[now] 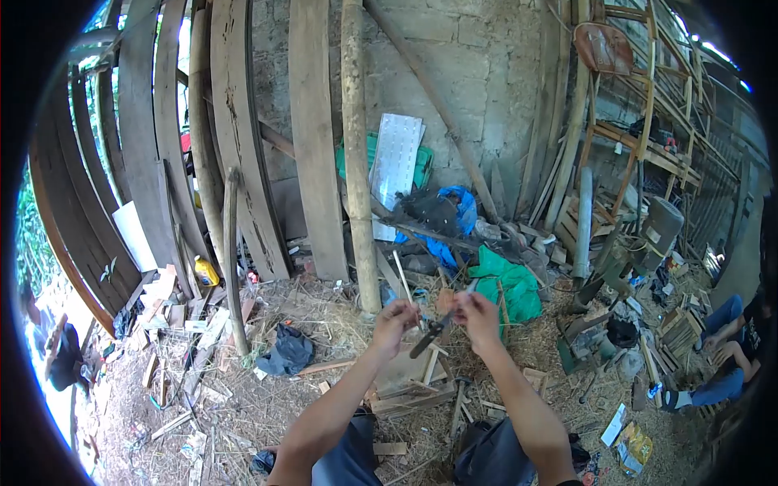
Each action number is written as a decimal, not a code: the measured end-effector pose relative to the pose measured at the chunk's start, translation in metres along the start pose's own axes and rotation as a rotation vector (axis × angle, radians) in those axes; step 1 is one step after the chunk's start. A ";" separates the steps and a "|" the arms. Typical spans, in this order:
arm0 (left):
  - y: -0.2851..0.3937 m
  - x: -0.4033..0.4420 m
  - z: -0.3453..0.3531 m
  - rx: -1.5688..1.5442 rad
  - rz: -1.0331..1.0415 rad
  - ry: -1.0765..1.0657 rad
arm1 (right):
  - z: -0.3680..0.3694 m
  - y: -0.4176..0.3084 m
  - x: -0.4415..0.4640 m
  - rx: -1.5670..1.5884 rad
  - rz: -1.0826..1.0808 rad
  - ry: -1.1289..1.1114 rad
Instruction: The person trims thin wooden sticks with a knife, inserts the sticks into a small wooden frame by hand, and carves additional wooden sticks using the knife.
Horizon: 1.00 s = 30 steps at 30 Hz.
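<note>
In the middle of the head view, my left hand (pixel 392 324) is closed round a thin pale stick (pixel 400 271), which points up and to the left. Close by on the right, my right hand (pixel 476 317) is closed on a knife; its dark part (pixel 428 338) slants down to the left between the hands. A small brownish piece (pixel 446 300) shows beside my right fingers, too small to make out. Below both hands lies a wooden block (pixel 413 393) with loose wood pieces on it.
A bamboo post (pixel 359 162) stands ahead. Green sheeting (pixel 510 283) lies beyond my right hand and a dark plastic bag (pixel 288 350) to the left. Wood scraps litter the ground. One person (pixel 733 348) sits at the right; another (pixel 65 348) is at the far left.
</note>
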State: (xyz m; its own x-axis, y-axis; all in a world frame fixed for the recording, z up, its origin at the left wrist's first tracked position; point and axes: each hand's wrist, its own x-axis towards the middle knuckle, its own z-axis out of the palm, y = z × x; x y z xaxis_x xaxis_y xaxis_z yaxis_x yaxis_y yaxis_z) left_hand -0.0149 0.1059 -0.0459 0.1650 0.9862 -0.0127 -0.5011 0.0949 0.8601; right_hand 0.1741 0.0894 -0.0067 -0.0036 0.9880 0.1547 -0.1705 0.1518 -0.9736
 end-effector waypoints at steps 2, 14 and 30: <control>0.010 0.002 -0.009 0.061 0.071 0.057 | -0.013 0.008 -0.006 0.200 0.106 0.221; 0.013 -0.019 0.009 0.078 0.039 -0.092 | -0.022 0.044 -0.014 -0.623 0.375 -0.342; 0.021 -0.034 0.024 0.007 -0.094 -0.175 | 0.001 -0.027 -0.042 -0.397 0.081 -0.198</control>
State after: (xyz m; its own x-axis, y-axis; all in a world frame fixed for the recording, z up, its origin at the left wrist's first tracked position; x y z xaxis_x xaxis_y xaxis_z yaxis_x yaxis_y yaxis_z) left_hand -0.0108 0.0707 -0.0150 0.3561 0.9344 -0.0053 -0.4706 0.1842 0.8629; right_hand 0.1781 0.0440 0.0129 -0.1964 0.9783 0.0668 0.2293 0.1120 -0.9669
